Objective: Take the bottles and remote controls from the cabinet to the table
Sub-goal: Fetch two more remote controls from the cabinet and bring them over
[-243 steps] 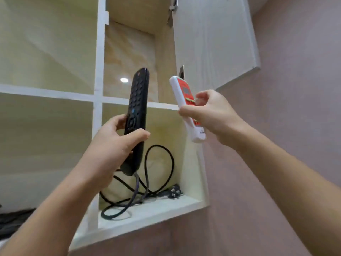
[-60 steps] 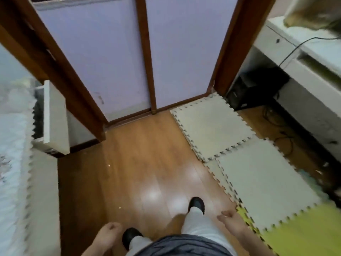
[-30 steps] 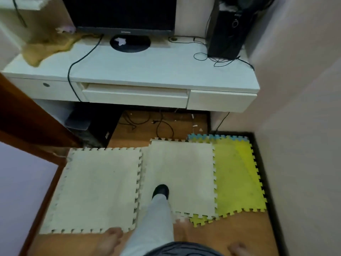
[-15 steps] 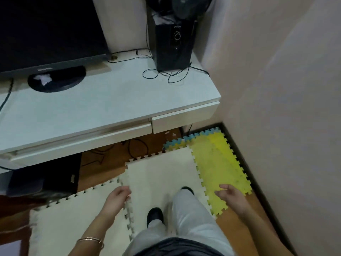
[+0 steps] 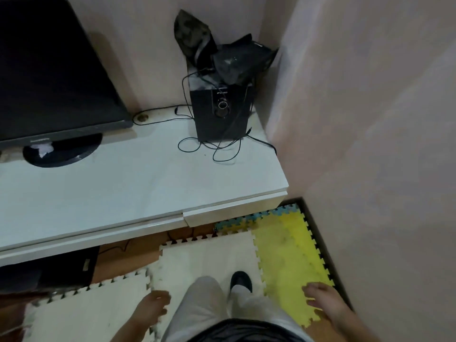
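Observation:
My left hand point(image 5: 151, 308) hangs low at the bottom left of centre, fingers loosely curled and holding nothing. My right hand point(image 5: 320, 301) hangs at the bottom right over the yellow mat, fingers apart and empty. No bottle, remote control or cabinet is in view. A white desk point(image 5: 138, 183) fills the middle of the view in front of me, with bare white surface between the monitor stand and the speaker.
A black monitor point(image 5: 49, 77) stands on the desk at the left, a black speaker point(image 5: 222, 112) with loose cables and a dark bag on top at the back right. A pink wall point(image 5: 370, 144) closes the right side. Foam floor mats point(image 5: 207, 260) lie under my feet.
I turned from the cabinet, where each hand held a remote, crossed the floor and now stand closer to the right end of the desk. Both hands are empty and hang low.

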A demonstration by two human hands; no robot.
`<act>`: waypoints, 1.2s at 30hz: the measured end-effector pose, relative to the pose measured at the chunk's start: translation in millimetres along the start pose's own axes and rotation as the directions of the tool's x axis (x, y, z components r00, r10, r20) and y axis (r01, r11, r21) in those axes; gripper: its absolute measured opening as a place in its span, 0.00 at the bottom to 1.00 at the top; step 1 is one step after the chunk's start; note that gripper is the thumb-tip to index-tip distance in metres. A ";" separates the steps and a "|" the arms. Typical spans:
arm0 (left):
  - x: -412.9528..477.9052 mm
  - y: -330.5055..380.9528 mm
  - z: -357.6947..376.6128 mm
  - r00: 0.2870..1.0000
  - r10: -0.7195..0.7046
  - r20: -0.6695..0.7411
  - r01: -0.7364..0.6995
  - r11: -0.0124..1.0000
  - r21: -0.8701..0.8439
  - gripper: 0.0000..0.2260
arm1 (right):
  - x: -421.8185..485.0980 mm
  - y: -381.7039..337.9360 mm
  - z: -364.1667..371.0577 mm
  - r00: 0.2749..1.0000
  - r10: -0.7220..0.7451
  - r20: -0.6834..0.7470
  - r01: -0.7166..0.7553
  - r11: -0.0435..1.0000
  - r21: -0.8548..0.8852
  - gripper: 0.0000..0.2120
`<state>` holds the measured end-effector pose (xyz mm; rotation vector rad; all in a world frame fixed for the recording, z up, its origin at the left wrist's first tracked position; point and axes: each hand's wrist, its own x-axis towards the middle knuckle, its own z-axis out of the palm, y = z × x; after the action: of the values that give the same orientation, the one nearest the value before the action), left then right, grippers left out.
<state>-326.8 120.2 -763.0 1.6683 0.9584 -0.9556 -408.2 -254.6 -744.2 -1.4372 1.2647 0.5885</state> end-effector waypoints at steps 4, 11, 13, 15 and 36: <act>-0.9 32.4 8.9 0.997 -0.001 0.077 0.002 1.000 -0.010 0.13 | 13.0 -44.6 -5.1 0.999 -0.010 0.043 0.012 0.999 -0.049 0.19; -18.3 121.4 7.5 0.954 0.283 0.102 -0.290 0.956 0.055 0.08 | 12.6 -115.0 14.7 0.986 -0.141 0.090 0.147 0.987 -0.069 0.17; -28.4 165.1 2.3 0.899 0.417 0.135 -0.428 0.901 0.065 0.09 | 4.1 -156.6 19.4 0.955 -0.280 0.097 0.290 0.952 -0.102 0.17; -47.6 220.7 -1.8 0.809 0.573 0.134 -0.584 0.809 0.065 0.10 | -11.9 -215.2 21.8 0.878 -0.472 0.078 0.478 0.874 -0.089 0.15; -456.9 487.9 -63.1 -0.867 0.490 -0.091 -0.453 -0.698 0.554 0.08 | -423.2 -532.9 -53.9 -0.761 -0.639 -0.115 0.649 -0.745 -0.152 0.08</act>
<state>-50.1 -9.9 -165.3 1.7267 -1.0425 1.3648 -70.2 -223.1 -152.0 -1.8158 -0.8268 -1.2440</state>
